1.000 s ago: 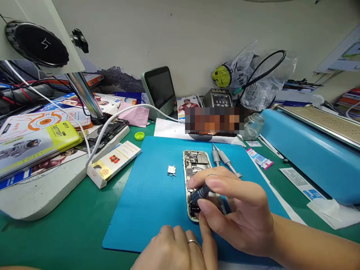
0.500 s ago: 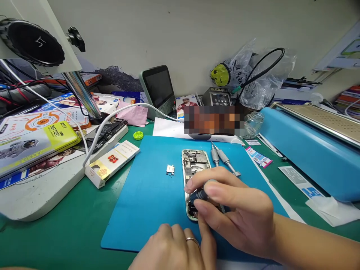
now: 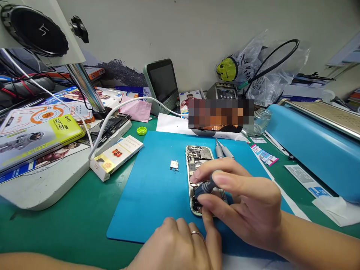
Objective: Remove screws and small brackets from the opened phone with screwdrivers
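Observation:
An opened phone [image 3: 198, 157] with its inner parts bare lies on a blue mat [image 3: 152, 191]. My right hand [image 3: 244, 204] pinches a small dark-handled screwdriver [image 3: 205, 187] upright over the phone's lower half. My left hand [image 3: 180, 247], with a ring on one finger, rests curled on the mat's near edge, one finger stretched to the phone's bottom end. A small metal part [image 3: 174, 164] with tiny screws lies on the mat left of the phone. Two more screwdrivers [image 3: 223, 151] lie to the phone's right.
A white and gold carton [image 3: 116, 156] and a white cable [image 3: 112, 120] lie left of the mat. A microscope stand [image 3: 84, 88], battery boxes [image 3: 36, 133], a small screen [image 3: 161, 84], a glass jar [image 3: 260, 122] and a blue machine [image 3: 312, 150] ring the green desk.
The view has shifted a little. My right hand keeps the screwdriver on the phone, moved slightly up its body. The left hand stays at the phone's bottom end.

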Tool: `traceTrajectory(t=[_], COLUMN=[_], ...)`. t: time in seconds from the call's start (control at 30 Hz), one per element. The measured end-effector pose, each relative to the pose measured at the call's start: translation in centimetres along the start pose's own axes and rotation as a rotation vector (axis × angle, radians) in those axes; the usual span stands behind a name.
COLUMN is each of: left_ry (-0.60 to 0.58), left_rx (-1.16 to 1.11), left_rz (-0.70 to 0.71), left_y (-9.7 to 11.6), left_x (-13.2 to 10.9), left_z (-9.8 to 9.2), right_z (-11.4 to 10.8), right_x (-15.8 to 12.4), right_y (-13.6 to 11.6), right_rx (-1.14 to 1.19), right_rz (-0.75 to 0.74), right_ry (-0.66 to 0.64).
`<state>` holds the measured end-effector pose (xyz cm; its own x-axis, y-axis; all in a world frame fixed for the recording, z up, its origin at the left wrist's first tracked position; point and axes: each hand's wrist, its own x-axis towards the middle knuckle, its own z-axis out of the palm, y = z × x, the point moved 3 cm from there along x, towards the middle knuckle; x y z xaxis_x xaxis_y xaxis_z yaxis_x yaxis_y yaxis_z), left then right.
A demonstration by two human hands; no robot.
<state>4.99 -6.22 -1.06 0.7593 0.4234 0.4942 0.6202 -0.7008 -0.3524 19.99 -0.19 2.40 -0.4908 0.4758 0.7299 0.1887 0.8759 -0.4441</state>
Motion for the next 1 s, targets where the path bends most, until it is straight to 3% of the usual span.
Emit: traceTrajectory(t=[0.17, 1.0], left_ry=[0.065, 0.114], left_rx=[-0.052, -0.059], left_rz=[-0.139, -0.137], left_y=[0.57, 0.54], left_x=[0.07, -0.03], left_z=[0.39, 0.54], right_z=[0.0, -0.01], right_x=[-0.15, -0.14], right_y=[0.12, 0.1], right_rx=[0.037, 0.057], right_rz=[-0.008, -0.036], right_ry=[0.038, 0.023])
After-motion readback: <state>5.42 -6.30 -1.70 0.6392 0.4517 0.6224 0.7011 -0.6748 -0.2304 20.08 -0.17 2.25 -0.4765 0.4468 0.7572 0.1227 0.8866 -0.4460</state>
